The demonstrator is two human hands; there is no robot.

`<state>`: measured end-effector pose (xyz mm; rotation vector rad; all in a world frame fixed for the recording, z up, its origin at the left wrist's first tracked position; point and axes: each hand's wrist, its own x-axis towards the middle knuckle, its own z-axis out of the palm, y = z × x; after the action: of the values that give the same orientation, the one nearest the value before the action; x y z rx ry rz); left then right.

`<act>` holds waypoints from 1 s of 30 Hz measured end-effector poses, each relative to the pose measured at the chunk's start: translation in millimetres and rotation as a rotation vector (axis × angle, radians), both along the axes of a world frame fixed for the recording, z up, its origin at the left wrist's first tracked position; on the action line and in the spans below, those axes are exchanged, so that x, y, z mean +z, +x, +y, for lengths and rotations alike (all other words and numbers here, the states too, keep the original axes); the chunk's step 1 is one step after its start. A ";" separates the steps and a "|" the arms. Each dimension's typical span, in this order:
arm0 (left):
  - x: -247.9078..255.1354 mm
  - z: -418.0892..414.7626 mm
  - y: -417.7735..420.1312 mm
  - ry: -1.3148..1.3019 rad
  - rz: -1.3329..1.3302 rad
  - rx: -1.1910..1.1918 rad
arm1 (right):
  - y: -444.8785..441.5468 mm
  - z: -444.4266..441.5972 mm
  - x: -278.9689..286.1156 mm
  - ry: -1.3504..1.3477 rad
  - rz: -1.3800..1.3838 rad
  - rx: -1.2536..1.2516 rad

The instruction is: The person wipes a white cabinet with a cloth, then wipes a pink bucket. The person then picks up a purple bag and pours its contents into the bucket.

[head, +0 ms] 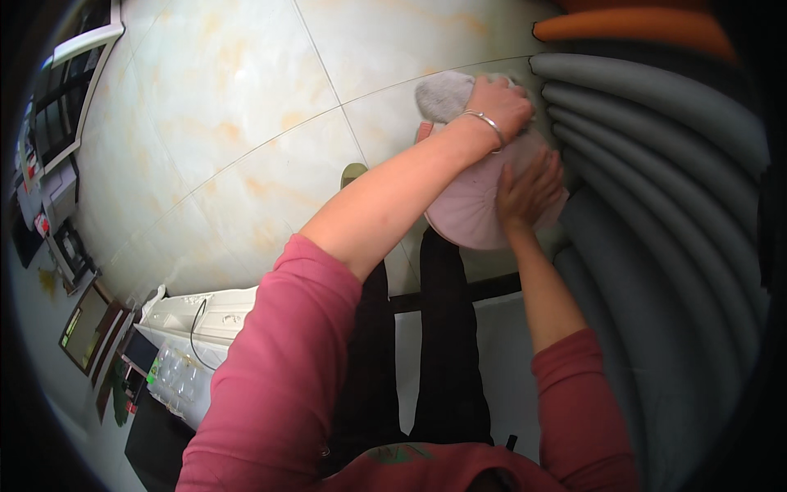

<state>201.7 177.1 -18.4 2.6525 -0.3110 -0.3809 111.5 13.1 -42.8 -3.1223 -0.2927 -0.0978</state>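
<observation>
A round pink pleated fabric item (470, 212) lies before me, above my right shin, with seams fanning out from its middle. My right hand (532, 187) rests palm down on it, fingers slightly spread. Beyond the pink fabric is a grey fluffy piece (444, 97). My left hand (503, 104), with a silver bangle at the wrist, has its fingers curled over that piece; the fingertips are blurred and partly hidden. A short salmon-coloured ribbed edge (424, 131) shows between the grey piece and the pink fabric.
Several curved grey panels (652, 141) and an orange one (627, 26) crowd the right side. Light tiles (246, 111) cover the floor. White moulded furniture (197, 313) and clear plastic containers (178, 375) stand at lower left. One olive shoe (353, 174) shows under my left forearm.
</observation>
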 end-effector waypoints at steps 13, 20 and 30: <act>17.2 70.7 -125.7 -0.253 0.370 0.646 | 0.2 1.4 -1.0 -0.003 0.049 -0.042; -1.2 44.0 -54.5 -0.214 0.045 0.343 | 6.0 10.0 0.5 0.030 0.050 -0.044; 3.1 49.9 -131.8 -0.163 0.080 0.454 | 2.2 -2.1 1.4 0.004 0.007 -0.024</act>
<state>69.9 227.0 -15.3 2.4437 0.2730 -0.2964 113.8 11.0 -41.4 -3.1225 -0.2546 -0.0873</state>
